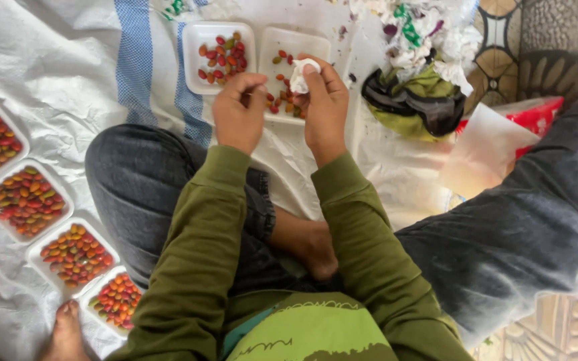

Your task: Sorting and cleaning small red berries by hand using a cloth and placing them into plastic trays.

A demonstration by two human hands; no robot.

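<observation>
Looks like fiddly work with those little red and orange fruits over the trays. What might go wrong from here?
1. The right hand pinches a small white wad above a white tray; a slip might drop it among the fruits.
2. The left hand works over the tray's near edge, so a small piece may fall onto the white sheet.
3. The filled trays lie close to a bare foot; a shift could tip one.
</observation>
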